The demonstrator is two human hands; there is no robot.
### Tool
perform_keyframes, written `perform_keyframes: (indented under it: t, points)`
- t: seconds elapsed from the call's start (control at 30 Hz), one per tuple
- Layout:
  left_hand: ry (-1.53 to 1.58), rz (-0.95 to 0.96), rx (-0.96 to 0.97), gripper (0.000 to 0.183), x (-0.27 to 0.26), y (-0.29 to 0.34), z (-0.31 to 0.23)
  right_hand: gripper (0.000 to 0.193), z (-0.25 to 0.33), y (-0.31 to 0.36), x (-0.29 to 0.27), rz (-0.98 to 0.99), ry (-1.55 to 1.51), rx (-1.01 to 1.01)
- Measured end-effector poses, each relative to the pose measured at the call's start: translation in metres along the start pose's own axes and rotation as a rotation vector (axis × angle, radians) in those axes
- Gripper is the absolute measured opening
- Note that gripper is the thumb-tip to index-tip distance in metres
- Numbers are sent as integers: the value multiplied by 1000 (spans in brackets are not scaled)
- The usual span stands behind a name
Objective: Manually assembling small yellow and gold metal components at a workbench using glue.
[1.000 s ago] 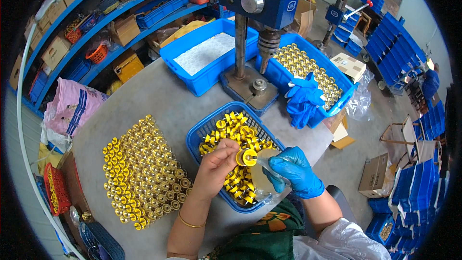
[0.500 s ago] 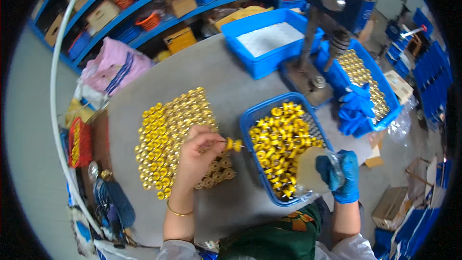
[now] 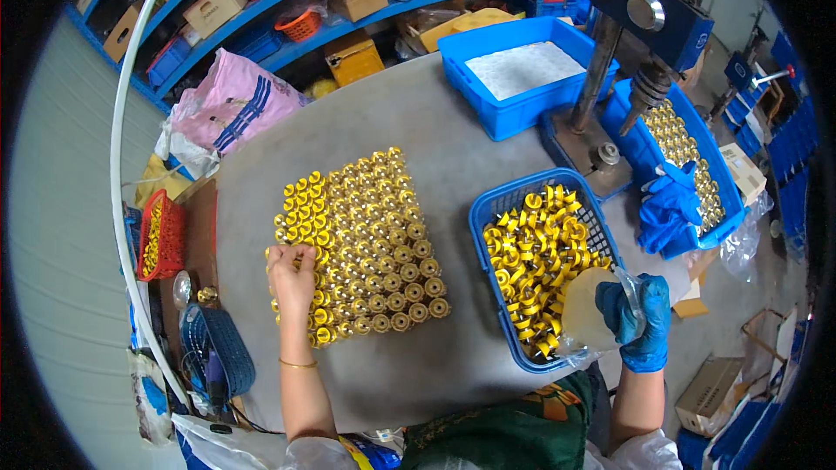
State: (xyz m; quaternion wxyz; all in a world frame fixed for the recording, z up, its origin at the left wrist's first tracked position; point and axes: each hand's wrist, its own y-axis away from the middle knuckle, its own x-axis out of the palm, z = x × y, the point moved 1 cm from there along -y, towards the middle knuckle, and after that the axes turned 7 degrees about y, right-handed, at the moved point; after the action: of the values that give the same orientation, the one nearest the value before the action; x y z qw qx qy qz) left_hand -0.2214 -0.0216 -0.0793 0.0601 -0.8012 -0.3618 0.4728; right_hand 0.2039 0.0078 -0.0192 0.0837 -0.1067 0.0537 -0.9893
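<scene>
My bare left hand point(image 3: 291, 278) is at the left edge of a block of brass fittings point(image 3: 383, 244) standing in close rows on the table. Its fingertips are pinched together at one of the yellow parts point(image 3: 306, 200) that top the left rows; the fingers partly hide it. In a blue glove, my right hand point(image 3: 643, 331) is closed around a translucent, pale yellowish container point(image 3: 589, 306) with clear plastic film about it. That container is over the near right side of a blue basket point(image 3: 488, 296) heaped with loose yellow parts with metal pins point(image 3: 535, 252).
A press point(image 3: 610, 87) stands behind the basket. Beside it are a blue tub with a white lining point(image 3: 509, 122) and a blue bin of brass fittings point(image 3: 710, 231) with blue gloves point(image 3: 669, 209) over its edge. A red basket point(image 3: 178, 244) and white curved tube point(image 3: 117, 139) lie left.
My left hand has moved left from beside the blue basket, carrying yellow parts, to the left rows of fittings. My right hand still holds the container. The whole view has shifted slightly.
</scene>
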Motion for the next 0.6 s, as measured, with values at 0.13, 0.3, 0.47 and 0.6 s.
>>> perform_keyframes:
  t: [0.13, 0.3, 0.47, 0.6]
  points:
    - [-10, 11, 3, 10, 2, 1, -6, 48, 1, 0, 1, -10, -2, 38]
    - [85, -3, -14, 10, 4, 1, -2, 48, 3, -2, 0, 6, 34, 46]
    - [-18, 1, 94, 10, 3, 4, 5, 48, 4, -2, -1, 52, 35, 67]
    - [39, 107, 22, 19, 2, 6, 3, 43, 7, 0, -1, -47, 30, 113]
